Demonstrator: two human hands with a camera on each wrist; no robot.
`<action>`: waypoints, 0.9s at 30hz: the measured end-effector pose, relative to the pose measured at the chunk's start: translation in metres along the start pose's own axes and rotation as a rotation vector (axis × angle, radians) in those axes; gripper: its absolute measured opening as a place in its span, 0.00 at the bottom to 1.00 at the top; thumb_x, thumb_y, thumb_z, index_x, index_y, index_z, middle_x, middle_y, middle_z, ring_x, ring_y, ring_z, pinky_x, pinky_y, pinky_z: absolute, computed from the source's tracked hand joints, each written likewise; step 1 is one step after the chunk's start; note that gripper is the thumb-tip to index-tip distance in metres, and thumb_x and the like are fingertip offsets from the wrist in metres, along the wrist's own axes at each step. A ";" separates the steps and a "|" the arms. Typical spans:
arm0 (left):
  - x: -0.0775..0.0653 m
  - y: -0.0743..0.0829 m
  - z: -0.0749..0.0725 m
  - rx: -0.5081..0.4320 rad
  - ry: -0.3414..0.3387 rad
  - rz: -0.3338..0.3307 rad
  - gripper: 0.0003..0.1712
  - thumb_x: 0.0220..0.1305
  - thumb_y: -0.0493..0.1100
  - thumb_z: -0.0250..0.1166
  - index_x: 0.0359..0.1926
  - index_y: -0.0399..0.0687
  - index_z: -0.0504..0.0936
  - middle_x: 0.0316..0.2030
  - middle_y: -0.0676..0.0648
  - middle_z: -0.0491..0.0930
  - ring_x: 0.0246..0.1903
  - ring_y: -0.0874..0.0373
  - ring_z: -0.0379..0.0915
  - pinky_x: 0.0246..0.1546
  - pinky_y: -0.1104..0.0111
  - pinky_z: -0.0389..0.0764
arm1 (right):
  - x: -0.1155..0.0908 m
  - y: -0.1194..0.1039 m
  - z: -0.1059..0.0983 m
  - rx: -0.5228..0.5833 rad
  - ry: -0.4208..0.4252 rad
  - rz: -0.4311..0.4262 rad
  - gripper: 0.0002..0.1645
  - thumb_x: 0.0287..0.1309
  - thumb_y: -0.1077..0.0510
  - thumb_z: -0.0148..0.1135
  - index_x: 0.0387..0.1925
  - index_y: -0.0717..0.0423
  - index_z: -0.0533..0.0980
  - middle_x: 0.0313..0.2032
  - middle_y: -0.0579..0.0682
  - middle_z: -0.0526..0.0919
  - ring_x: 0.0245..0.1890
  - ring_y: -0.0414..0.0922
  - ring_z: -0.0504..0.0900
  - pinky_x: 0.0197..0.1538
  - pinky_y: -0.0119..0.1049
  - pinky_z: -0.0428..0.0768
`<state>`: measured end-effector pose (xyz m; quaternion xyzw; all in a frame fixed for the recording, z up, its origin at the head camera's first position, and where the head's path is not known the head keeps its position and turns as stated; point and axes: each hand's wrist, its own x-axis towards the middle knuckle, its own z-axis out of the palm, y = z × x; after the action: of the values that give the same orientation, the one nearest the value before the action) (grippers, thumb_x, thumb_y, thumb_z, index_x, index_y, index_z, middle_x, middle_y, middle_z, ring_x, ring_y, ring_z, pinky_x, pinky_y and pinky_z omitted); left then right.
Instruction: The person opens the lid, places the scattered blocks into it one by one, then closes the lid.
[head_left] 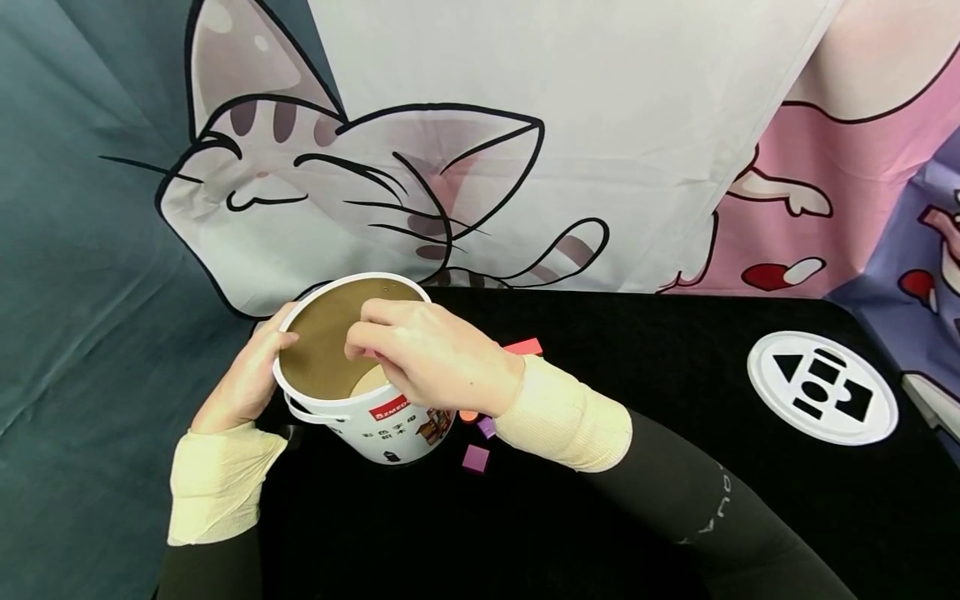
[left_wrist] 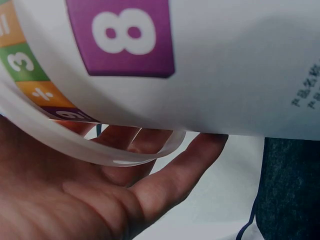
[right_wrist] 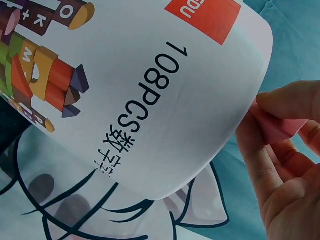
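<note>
A white bucket with printed letters and block pictures is tilted, its mouth facing up toward me. My left hand grips its left side, thumb over the rim and fingers outside. In the left wrist view the bucket's white handle crosses in front of that hand. My right hand is over the bucket's mouth, pinching a pinkish-red block between thumb and fingers. Most of that block is hidden in the head view. The visible inside of the bucket is brown, with a pale bottom.
By the right forearm lie a red block, a purple block, a smaller purple block and an orange piece. A white round lid with shape cut-outs rests on the black table at right. Printed cloth hangs behind.
</note>
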<state>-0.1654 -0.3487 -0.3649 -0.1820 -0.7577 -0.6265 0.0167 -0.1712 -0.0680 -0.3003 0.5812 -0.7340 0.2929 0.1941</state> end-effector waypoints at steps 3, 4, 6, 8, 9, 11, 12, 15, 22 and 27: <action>0.000 0.000 0.000 0.000 -0.001 0.000 0.27 0.65 0.29 0.39 0.63 0.36 0.70 0.55 0.47 0.74 0.52 0.57 0.69 0.51 0.70 0.68 | 0.001 0.001 0.000 0.001 0.005 0.001 0.18 0.60 0.68 0.44 0.38 0.52 0.80 0.33 0.42 0.74 0.31 0.34 0.71 0.41 0.23 0.68; 0.000 0.000 0.000 0.000 -0.001 -0.001 0.27 0.65 0.29 0.39 0.63 0.36 0.70 0.55 0.47 0.74 0.52 0.57 0.69 0.51 0.70 0.68 | 0.001 0.001 0.001 0.002 0.003 0.003 0.18 0.60 0.68 0.44 0.38 0.52 0.80 0.34 0.42 0.74 0.32 0.34 0.71 0.41 0.23 0.68; 0.000 0.000 0.000 0.000 0.001 -0.002 0.27 0.65 0.29 0.39 0.63 0.36 0.70 0.55 0.47 0.74 0.51 0.57 0.69 0.51 0.70 0.68 | 0.001 0.001 0.001 0.003 -0.003 0.005 0.18 0.60 0.68 0.44 0.38 0.52 0.80 0.34 0.42 0.74 0.32 0.34 0.71 0.41 0.23 0.68; 0.000 0.000 0.000 -0.002 0.003 -0.002 0.27 0.65 0.29 0.39 0.63 0.36 0.70 0.54 0.47 0.74 0.51 0.57 0.70 0.51 0.70 0.69 | 0.002 0.001 0.001 0.005 -0.010 0.006 0.18 0.59 0.68 0.44 0.38 0.52 0.80 0.34 0.42 0.74 0.32 0.35 0.71 0.41 0.23 0.68; 0.000 0.000 0.000 -0.005 0.004 -0.002 0.27 0.65 0.29 0.39 0.63 0.36 0.70 0.54 0.47 0.74 0.51 0.57 0.70 0.51 0.70 0.69 | 0.002 0.001 0.001 0.006 -0.014 0.007 0.18 0.59 0.68 0.44 0.39 0.52 0.80 0.34 0.42 0.74 0.32 0.35 0.71 0.41 0.23 0.68; 0.000 0.000 0.001 -0.003 0.005 0.000 0.27 0.65 0.29 0.39 0.63 0.36 0.70 0.54 0.47 0.74 0.51 0.57 0.70 0.51 0.70 0.69 | 0.003 0.001 0.000 -0.001 -0.022 0.009 0.18 0.59 0.68 0.45 0.39 0.52 0.80 0.35 0.42 0.74 0.33 0.35 0.72 0.42 0.23 0.68; 0.000 0.000 0.001 -0.005 0.005 0.000 0.27 0.65 0.29 0.39 0.63 0.36 0.70 0.54 0.47 0.74 0.51 0.57 0.70 0.51 0.70 0.69 | 0.003 0.001 0.001 -0.009 -0.028 0.011 0.17 0.60 0.67 0.45 0.40 0.52 0.80 0.36 0.43 0.75 0.35 0.35 0.72 0.44 0.23 0.68; 0.000 0.000 0.001 -0.001 0.003 0.003 0.26 0.65 0.29 0.40 0.63 0.36 0.70 0.54 0.47 0.74 0.51 0.58 0.70 0.50 0.70 0.69 | 0.001 0.001 0.001 -0.079 -0.071 0.026 0.17 0.63 0.60 0.50 0.50 0.53 0.79 0.47 0.47 0.78 0.47 0.39 0.76 0.58 0.27 0.67; 0.000 0.001 0.000 0.015 0.005 0.004 0.26 0.66 0.29 0.40 0.62 0.35 0.71 0.52 0.50 0.75 0.50 0.56 0.69 0.49 0.70 0.69 | -0.006 0.000 0.000 -0.144 -0.194 0.109 0.46 0.62 0.31 0.50 0.73 0.54 0.63 0.72 0.58 0.63 0.74 0.47 0.55 0.74 0.39 0.45; 0.000 0.000 0.000 0.014 0.002 0.002 0.27 0.65 0.29 0.40 0.63 0.33 0.70 0.54 0.45 0.74 0.51 0.55 0.68 0.50 0.70 0.68 | -0.012 0.004 -0.003 -0.131 -0.207 0.151 0.49 0.62 0.27 0.46 0.75 0.52 0.62 0.74 0.57 0.59 0.75 0.47 0.53 0.74 0.40 0.46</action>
<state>-0.1654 -0.3487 -0.3645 -0.1818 -0.7620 -0.6212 0.0194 -0.1721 -0.0563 -0.3062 0.5375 -0.8093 0.1966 0.1325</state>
